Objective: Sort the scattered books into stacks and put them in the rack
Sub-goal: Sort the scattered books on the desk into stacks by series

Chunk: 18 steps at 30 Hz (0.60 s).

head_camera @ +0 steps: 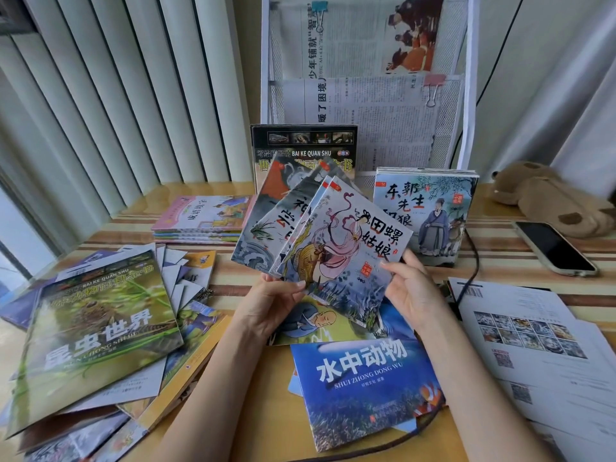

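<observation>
I hold a fan of several thin ink-painting picture books (336, 238) above the table. My left hand (273, 301) grips their lower left corner, and my right hand (411, 288) pinches the lower right edge. Behind them, a matching stack (430, 211) stands upright against the white mesh rack (470, 95). A dark encyclopedia (300, 145) also stands at the rack's foot. A pink-covered stack (203, 218) lies flat at the left. A blue sea-animal book (363, 388) lies in front of me, and a green insect book (96, 331) tops a loose pile at the left.
Newspapers with binder clips fill the rack's pockets. A phone (553, 248) and a brown plush toy (546, 198) lie at the right. Printed sheets (533, 341) cover the right front. A black cable (473, 258) runs across the table. Vertical blinds hang behind.
</observation>
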### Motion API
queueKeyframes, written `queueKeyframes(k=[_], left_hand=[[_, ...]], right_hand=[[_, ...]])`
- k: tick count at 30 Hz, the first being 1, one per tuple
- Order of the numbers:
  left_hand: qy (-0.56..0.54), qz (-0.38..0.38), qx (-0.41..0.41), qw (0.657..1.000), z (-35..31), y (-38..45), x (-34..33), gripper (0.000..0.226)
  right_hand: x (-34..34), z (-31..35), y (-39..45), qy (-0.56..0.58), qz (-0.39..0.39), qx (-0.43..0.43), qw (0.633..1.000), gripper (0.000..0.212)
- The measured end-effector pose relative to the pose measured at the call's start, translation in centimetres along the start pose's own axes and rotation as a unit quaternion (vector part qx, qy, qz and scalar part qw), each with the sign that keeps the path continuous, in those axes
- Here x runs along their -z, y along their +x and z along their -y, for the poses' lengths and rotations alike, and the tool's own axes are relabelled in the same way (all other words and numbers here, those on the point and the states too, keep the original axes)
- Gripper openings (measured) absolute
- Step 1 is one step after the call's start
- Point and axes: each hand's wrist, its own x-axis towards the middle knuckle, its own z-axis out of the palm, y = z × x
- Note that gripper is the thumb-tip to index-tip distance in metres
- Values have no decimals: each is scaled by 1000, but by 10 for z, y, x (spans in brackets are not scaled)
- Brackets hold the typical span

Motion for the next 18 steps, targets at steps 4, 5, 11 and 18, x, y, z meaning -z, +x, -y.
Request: queueKeyframes(k=[4,5,11,18], left_hand=[[31,74,45,996,2,-6,-4,38],[37,94,54,993,3,-9,-7,40],[145,114,16,983,1,-17,-15,58],[91,106,-75,987,-9,-10,-7,53]], right_hand=[[-8,-1,-6,-47,-29,-28,998,28],[-10,-1,-7,-78,-43,-29,996,19],[-13,11,-11,-160,-31,62,985,81],[-7,21,-12,-149,-24,104,983,110]])
